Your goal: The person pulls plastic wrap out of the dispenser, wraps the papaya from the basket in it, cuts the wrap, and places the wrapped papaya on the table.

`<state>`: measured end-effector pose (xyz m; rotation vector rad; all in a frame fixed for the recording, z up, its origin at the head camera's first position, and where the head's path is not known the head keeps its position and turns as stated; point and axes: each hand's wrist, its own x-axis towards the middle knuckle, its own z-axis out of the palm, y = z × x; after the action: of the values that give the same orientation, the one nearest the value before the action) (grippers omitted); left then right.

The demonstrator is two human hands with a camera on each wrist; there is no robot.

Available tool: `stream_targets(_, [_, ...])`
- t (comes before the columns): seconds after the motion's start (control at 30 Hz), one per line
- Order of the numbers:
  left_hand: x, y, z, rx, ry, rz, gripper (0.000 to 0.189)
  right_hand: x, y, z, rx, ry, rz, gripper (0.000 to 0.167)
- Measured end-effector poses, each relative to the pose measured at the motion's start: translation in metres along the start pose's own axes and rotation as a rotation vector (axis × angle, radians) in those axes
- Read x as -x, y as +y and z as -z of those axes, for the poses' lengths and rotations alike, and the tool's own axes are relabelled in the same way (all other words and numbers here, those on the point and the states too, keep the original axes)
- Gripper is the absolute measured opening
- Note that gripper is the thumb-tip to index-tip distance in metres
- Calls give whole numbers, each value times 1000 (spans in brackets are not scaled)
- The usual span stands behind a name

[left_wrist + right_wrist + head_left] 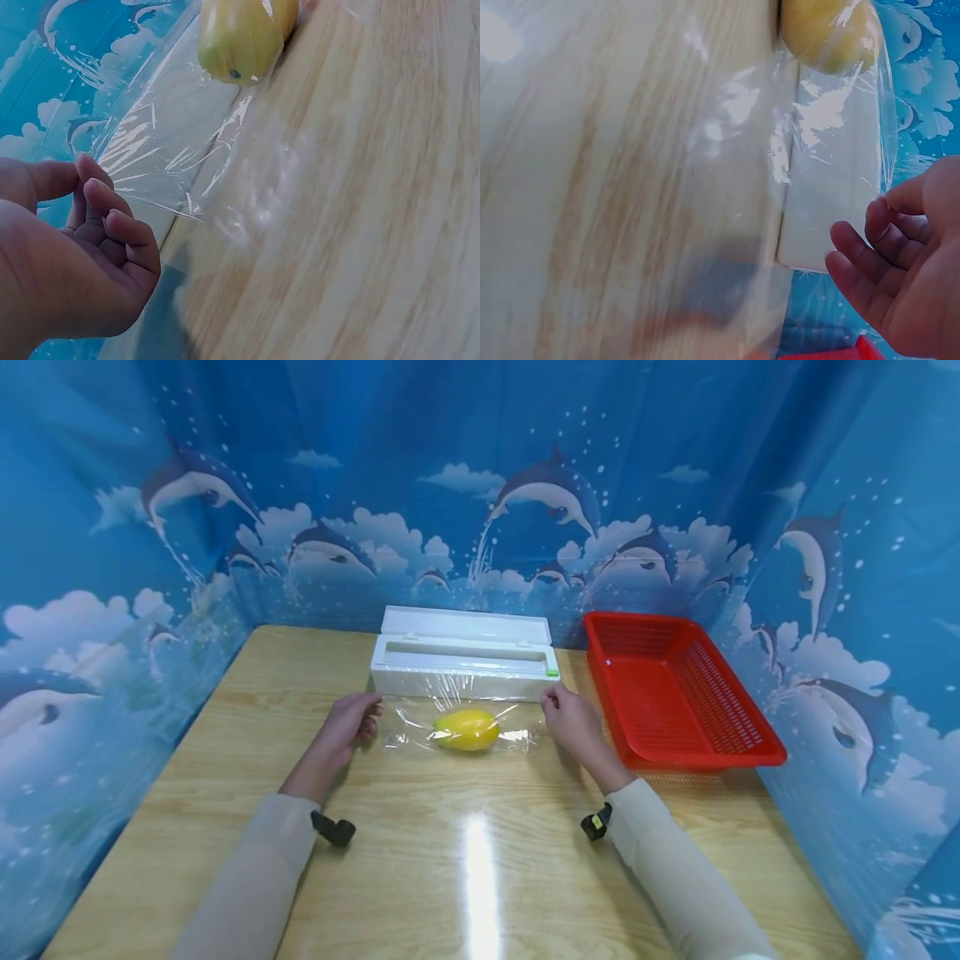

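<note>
A sheet of clear plastic wrap (408,727) stretches between both hands in front of a white wrap dispenser box (465,683). Under the film lies a yellow, mango-like fruit (468,729), greenish at its left end with a small dark stem spot. My left hand (351,720) pinches the wrap's left corner between thumb and index finger; in the left wrist view the other fingers of this hand (97,247) are curled. On the other side, my right hand (572,717) pinches the right corner, and creases run from its fingertips (881,202) toward the fruit.
The dispenser's lid (465,625) is raised at the back, and a small green piece (552,672) sits at its right end. A red plastic basket (630,693) stands to the right, close to my right hand. A dolphin-print curtain (420,460) surrounds the wooden table (397,860).
</note>
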<state>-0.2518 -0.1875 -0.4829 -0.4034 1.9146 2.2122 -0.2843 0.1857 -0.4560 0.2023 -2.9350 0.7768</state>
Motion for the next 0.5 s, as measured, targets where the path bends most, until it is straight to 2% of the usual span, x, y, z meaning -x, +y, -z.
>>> stream_targets(0.27, [-15,-4,-1,-32,56,29,16,-7,6,-10,56,-18,11,24])
stream_targets(0.4, [-17,-7,-1,-123,75,31,29,-9,10,-16,72,-35,-18,25])
stream_targets(0.5, [-19,-11,-2,-203,96,9,37,-9,13,-21,63,-33,-50,26])
